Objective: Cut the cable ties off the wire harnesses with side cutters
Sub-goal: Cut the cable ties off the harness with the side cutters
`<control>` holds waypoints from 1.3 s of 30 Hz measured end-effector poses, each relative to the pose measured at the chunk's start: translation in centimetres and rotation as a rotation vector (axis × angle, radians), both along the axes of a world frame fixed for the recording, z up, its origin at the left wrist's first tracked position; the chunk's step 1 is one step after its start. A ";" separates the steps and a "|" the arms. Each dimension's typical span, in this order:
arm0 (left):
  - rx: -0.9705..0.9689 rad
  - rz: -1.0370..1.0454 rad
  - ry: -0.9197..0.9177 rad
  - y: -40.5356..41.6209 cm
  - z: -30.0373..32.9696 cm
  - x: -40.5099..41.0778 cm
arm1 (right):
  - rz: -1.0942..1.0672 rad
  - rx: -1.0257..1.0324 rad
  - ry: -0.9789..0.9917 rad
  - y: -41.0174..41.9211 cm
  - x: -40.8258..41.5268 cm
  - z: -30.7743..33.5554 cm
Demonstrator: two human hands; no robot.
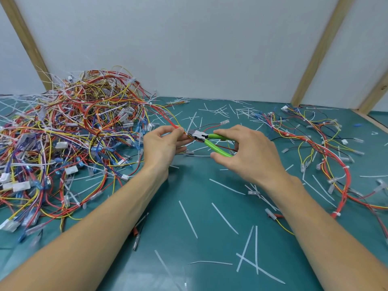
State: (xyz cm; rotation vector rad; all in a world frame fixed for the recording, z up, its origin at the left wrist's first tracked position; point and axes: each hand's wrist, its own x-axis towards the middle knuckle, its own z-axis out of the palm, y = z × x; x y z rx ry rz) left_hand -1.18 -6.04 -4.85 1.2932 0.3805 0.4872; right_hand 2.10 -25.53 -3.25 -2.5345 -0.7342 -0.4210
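Observation:
My right hand (pixel 247 153) grips the green-handled side cutters (pixel 212 141), handles spread, with the jaws pointing left at a thin bundle of red and yellow wires (pixel 168 117). My left hand (pixel 163 143) pinches that bundle just left of the jaws, above the middle of the green mat (pixel 210 192). The bundle runs back into a big tangled heap of wire harnesses (pixel 69 139) on the left. The spot where the jaws meet the wires is partly hidden by my fingers, so no cable tie is plain to see there.
Several harnesses (pixel 323 148) lie spread out at the right. Cut white cable-tie strips (pixel 188 219) are scattered over the mat, near and far. A white wall with wooden battens (pixel 317 51) closes the back; a wooden edge runs at far right.

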 end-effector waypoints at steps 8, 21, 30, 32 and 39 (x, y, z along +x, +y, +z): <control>-0.023 0.034 0.032 0.3 0.0 0.0 | 0.013 0.002 0.009 -0.2 0.2 0.2; -0.023 0.042 0.038 0.3 -0.1 0.1 | 0.021 0.044 0.021 -0.1 -0.1 0.2; -0.008 0.024 0.033 0.1 -0.1 0.0 | 0.027 0.062 0.018 0.0 0.1 -0.1; 0.005 0.023 0.036 0.0 -0.2 0.1 | 0.031 0.049 0.024 0.1 0.1 -0.1; 0.020 0.032 0.040 0.1 -0.2 0.1 | 0.038 0.034 0.048 0.1 0.1 -0.3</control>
